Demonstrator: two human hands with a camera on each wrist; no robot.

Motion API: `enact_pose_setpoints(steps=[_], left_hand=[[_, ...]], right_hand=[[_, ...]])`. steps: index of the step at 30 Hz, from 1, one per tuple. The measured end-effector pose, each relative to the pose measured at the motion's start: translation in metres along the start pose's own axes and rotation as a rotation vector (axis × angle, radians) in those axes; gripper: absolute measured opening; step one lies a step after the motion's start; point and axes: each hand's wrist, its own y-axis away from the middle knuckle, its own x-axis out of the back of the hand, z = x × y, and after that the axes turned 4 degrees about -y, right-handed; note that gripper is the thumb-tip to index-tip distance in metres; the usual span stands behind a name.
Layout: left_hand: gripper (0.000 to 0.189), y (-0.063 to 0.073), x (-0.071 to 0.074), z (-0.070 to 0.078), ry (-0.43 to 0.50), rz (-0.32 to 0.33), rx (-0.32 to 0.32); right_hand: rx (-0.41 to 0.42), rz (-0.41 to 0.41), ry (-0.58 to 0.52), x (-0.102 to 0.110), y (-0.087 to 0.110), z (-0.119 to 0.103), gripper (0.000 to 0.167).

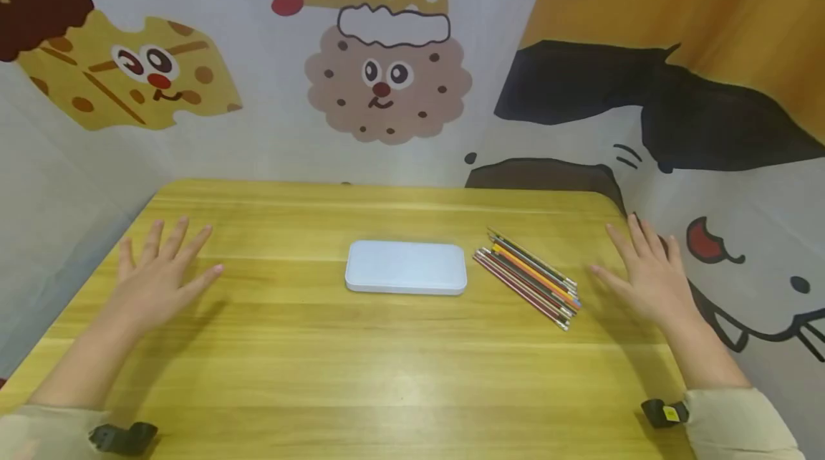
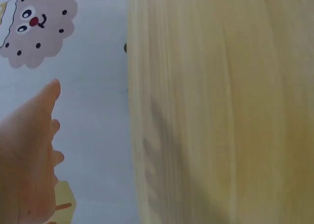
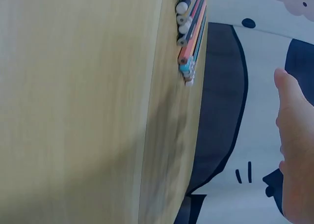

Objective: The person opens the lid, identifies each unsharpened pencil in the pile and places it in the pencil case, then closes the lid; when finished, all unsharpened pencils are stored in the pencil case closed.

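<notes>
A pale, rounded flat case (image 1: 406, 268) lies closed-looking in the middle of the wooden table. Just right of it is a loose bundle of pencils (image 1: 528, 279), several of them with eraser ends toward the right hand; those ends (image 3: 185, 32) also show in the right wrist view. My left hand (image 1: 155, 279) hovers over the table's left side, fingers spread, holding nothing. On the other side, my right hand (image 1: 651, 277) is held up by the right edge, fingers spread, nearest to the pencils and holding nothing.
The wooden table (image 1: 399, 381) has rounded far corners. Behind it hangs a printed cloth (image 1: 251, 152) with cartoon figures, which continues along the right side. Each wrist carries a small black camera, the left one (image 1: 124, 437) and the right one (image 1: 665, 413).
</notes>
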Motion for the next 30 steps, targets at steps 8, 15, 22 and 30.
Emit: enact_pose_setpoints(steps=[8, 15, 22, 30], left_hand=[[0.077, -0.002, -0.002, 0.015, 0.023, 0.022, -0.02], [0.078, -0.005, -0.006, 0.034, 0.039, 0.066, -0.043], [0.075, -0.011, -0.011, 0.062, 0.095, 0.106, -0.083], [0.074, -0.021, -0.026, 0.087, 0.235, 0.136, -0.097]], right_hand=[[0.023, 0.013, -0.014, 0.002, 0.004, -0.011, 0.083], [0.033, 0.037, -0.044, 0.002, 0.01, -0.026, 0.082], [0.058, 0.088, -0.076, 0.003, 0.015, -0.051, 0.08], [0.113, 0.167, -0.118, 0.001, 0.015, -0.086, 0.077]])
